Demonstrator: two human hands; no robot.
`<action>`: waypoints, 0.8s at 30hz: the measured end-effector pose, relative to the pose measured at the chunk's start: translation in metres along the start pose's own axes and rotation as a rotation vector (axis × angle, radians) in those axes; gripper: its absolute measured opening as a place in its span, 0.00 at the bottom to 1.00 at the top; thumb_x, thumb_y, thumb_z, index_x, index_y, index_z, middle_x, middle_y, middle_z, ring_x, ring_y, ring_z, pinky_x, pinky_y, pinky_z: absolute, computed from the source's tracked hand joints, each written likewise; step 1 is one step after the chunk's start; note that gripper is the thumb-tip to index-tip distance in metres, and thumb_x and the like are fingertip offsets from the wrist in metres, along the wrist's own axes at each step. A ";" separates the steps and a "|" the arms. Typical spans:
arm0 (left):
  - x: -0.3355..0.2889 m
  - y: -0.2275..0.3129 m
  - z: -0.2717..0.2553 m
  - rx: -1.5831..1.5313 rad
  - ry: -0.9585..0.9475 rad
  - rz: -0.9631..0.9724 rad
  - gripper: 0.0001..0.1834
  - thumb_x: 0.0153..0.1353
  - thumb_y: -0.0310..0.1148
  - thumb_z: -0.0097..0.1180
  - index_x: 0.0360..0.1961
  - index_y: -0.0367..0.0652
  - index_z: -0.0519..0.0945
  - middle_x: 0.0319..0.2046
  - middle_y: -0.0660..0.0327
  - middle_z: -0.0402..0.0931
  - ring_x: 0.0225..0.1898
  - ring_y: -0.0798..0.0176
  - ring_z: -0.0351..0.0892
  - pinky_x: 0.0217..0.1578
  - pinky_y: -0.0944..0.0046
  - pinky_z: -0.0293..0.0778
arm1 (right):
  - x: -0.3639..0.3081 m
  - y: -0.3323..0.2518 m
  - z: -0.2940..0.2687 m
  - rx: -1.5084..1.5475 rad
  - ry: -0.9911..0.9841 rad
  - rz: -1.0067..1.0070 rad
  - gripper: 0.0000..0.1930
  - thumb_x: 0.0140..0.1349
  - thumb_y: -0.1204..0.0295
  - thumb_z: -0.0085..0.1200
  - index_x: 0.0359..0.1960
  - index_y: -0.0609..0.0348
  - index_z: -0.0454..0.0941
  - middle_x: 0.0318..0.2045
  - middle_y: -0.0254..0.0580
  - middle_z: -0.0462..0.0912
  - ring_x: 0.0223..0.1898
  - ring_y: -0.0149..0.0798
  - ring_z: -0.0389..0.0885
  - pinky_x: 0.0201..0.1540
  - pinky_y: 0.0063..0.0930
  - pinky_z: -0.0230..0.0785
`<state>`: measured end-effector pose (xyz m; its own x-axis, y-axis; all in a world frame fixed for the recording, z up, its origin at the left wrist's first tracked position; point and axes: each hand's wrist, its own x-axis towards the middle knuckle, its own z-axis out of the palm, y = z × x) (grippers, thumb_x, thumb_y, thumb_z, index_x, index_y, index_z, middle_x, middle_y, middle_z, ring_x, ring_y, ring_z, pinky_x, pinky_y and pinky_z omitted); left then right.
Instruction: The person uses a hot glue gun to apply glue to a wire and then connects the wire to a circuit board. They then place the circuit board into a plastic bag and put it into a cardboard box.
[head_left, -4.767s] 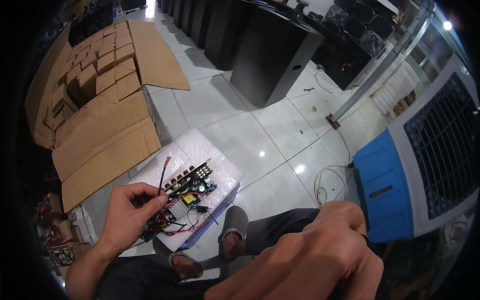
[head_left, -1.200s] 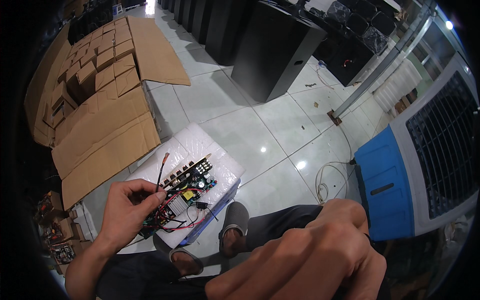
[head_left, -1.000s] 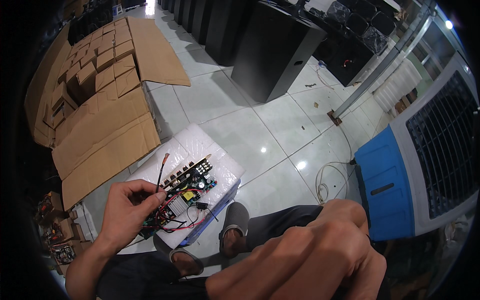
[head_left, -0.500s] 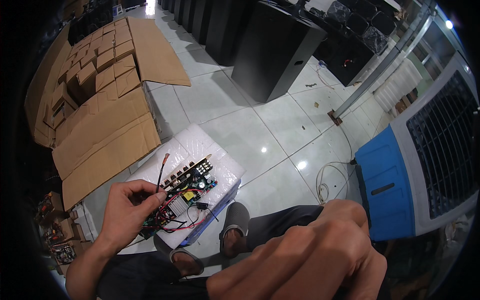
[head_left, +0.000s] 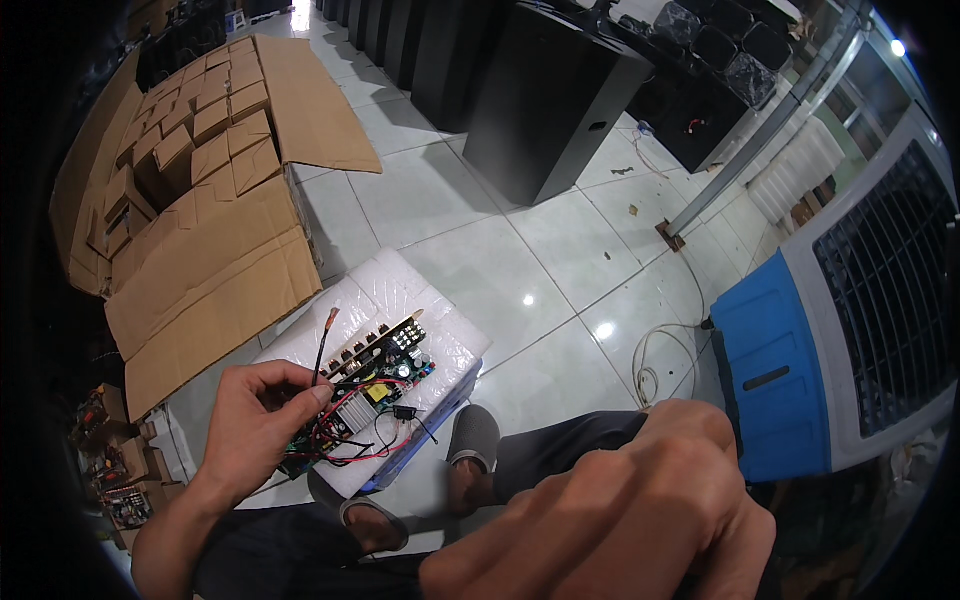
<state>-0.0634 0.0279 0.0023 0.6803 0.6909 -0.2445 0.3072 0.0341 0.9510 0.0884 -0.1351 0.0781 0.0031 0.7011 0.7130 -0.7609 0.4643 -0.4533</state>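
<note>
The left hand pinches a black wire between thumb and forefinger, apparently keeping its tip clear of the circuit board resting on probably cushioning white foam; the right hand's fingertips are hidden, their grip indeterminable.

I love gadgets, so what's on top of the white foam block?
A circuit board with red and black wires lies there. The left hand hides part of it, and the board covers some of the white foam block.

Electronics workshop, as I log it: wired circuit board; black cabinets in a row; carton of small boxes.
</note>
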 end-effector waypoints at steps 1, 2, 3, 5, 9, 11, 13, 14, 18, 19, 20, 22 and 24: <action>0.000 0.000 0.000 0.004 -0.001 0.002 0.07 0.63 0.25 0.62 0.36 0.29 0.84 0.26 0.63 0.82 0.27 0.78 0.76 0.30 0.74 0.71 | 0.000 0.001 0.002 0.018 0.021 -0.025 0.20 0.63 0.69 0.62 0.42 0.84 0.79 0.32 0.60 0.82 0.25 0.37 0.73 0.24 0.29 0.62; 0.000 0.000 0.000 0.008 -0.002 0.003 0.07 0.63 0.25 0.62 0.36 0.29 0.84 0.26 0.63 0.82 0.27 0.78 0.76 0.30 0.74 0.71 | -0.001 0.003 0.004 0.036 0.041 -0.051 0.20 0.63 0.69 0.62 0.42 0.84 0.79 0.33 0.60 0.82 0.25 0.37 0.73 0.24 0.28 0.62; 0.000 0.000 0.000 0.008 -0.002 0.001 0.07 0.63 0.25 0.62 0.36 0.30 0.84 0.26 0.63 0.82 0.27 0.78 0.76 0.30 0.74 0.71 | 0.000 0.011 -0.004 0.021 -0.013 -0.130 0.20 0.63 0.69 0.62 0.42 0.84 0.79 0.33 0.60 0.82 0.26 0.37 0.73 0.24 0.28 0.62; 0.001 0.000 0.000 0.008 -0.002 -0.003 0.07 0.63 0.26 0.62 0.37 0.30 0.84 0.26 0.63 0.82 0.27 0.78 0.76 0.30 0.75 0.71 | -0.007 0.013 -0.016 -0.022 -0.065 -0.180 0.23 0.65 0.65 0.58 0.46 0.82 0.77 0.39 0.61 0.81 0.34 0.43 0.76 0.33 0.35 0.65; 0.001 -0.001 0.002 -0.001 -0.008 0.004 0.07 0.63 0.26 0.62 0.37 0.30 0.84 0.26 0.64 0.82 0.27 0.78 0.76 0.30 0.75 0.71 | 0.000 0.003 -0.031 -0.138 -0.224 -0.113 0.23 0.66 0.64 0.58 0.47 0.82 0.77 0.38 0.60 0.81 0.34 0.43 0.76 0.33 0.34 0.65; 0.002 0.000 0.003 0.008 -0.010 0.003 0.08 0.63 0.26 0.62 0.37 0.30 0.84 0.26 0.64 0.82 0.27 0.78 0.75 0.29 0.74 0.71 | 0.006 0.001 -0.034 -0.172 -0.272 -0.090 0.21 0.63 0.68 0.62 0.44 0.83 0.79 0.33 0.57 0.83 0.27 0.36 0.73 0.24 0.27 0.62; 0.000 0.001 0.001 0.007 -0.005 0.002 0.08 0.63 0.27 0.62 0.37 0.30 0.84 0.26 0.64 0.82 0.28 0.78 0.76 0.30 0.74 0.71 | 0.003 -0.005 -0.027 -0.172 -0.209 -0.028 0.22 0.63 0.67 0.62 0.44 0.83 0.79 0.32 0.56 0.83 0.27 0.35 0.73 0.25 0.27 0.62; -0.001 0.001 0.001 0.006 0.000 0.001 0.08 0.63 0.27 0.62 0.37 0.30 0.84 0.26 0.63 0.82 0.28 0.77 0.76 0.30 0.74 0.71 | 0.004 -0.009 -0.023 -0.165 -0.172 0.014 0.22 0.64 0.67 0.62 0.45 0.83 0.79 0.32 0.56 0.83 0.27 0.35 0.73 0.25 0.27 0.63; -0.002 0.000 -0.004 0.088 0.022 0.008 0.10 0.62 0.30 0.64 0.38 0.31 0.85 0.27 0.63 0.82 0.29 0.76 0.76 0.32 0.72 0.73 | 0.010 -0.021 -0.017 -0.158 0.020 0.167 0.22 0.65 0.63 0.61 0.46 0.77 0.79 0.35 0.56 0.82 0.26 0.35 0.75 0.25 0.25 0.64; 0.001 0.000 -0.003 0.099 -0.005 0.035 0.11 0.62 0.31 0.64 0.38 0.31 0.85 0.28 0.63 0.82 0.29 0.76 0.76 0.32 0.72 0.72 | 0.011 -0.025 -0.022 -0.258 0.073 0.187 0.21 0.65 0.63 0.59 0.45 0.76 0.79 0.33 0.53 0.80 0.25 0.34 0.74 0.25 0.24 0.64; 0.006 0.000 -0.001 0.109 -0.032 0.061 0.11 0.62 0.31 0.64 0.38 0.31 0.85 0.28 0.64 0.82 0.29 0.77 0.75 0.32 0.72 0.72 | 0.012 -0.029 -0.025 -0.429 0.127 0.220 0.19 0.66 0.64 0.58 0.44 0.74 0.79 0.31 0.51 0.79 0.25 0.32 0.73 0.24 0.23 0.63; 0.004 -0.002 -0.002 0.122 -0.026 0.096 0.11 0.63 0.32 0.63 0.38 0.32 0.85 0.27 0.64 0.82 0.28 0.77 0.75 0.31 0.72 0.72 | 0.012 -0.031 -0.030 -0.793 0.241 0.323 0.17 0.68 0.64 0.54 0.42 0.72 0.78 0.27 0.46 0.77 0.23 0.30 0.72 0.23 0.22 0.62; -0.003 0.003 -0.006 0.056 -0.023 -0.019 0.12 0.63 0.32 0.63 0.38 0.32 0.85 0.27 0.65 0.82 0.29 0.78 0.74 0.30 0.72 0.71 | 0.022 -0.026 -0.052 -0.914 0.375 0.387 0.15 0.70 0.65 0.51 0.40 0.70 0.78 0.22 0.40 0.74 0.21 0.27 0.70 0.22 0.20 0.61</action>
<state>-0.0688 0.0301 0.0072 0.6887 0.6738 -0.2677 0.3569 0.0064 0.9341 0.1422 -0.1036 0.0779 0.1838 0.9379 0.2941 0.0231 0.2950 -0.9552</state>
